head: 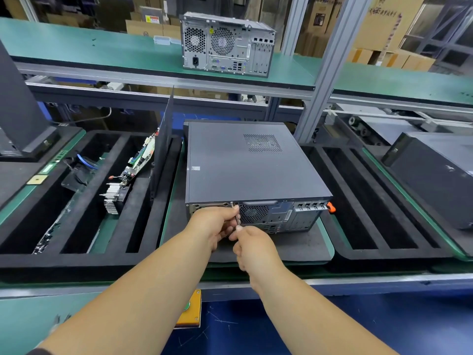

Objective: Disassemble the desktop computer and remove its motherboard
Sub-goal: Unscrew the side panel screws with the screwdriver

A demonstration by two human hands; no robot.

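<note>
Our left hand (217, 222) pinches the screwdriver (236, 215) shaft at the desktop computer (253, 170) rear panel; our right hand (252, 245) grips its handle, fingers curled.

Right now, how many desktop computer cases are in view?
4: one lying flat under the hands, one upright on the upper shelf, one at the right edge, one partly cropped at far left.

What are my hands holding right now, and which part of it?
A thin silver metal screwdriver: left hand pinches the shaft, right hand holds its lower end; the handle is hidden.
</note>
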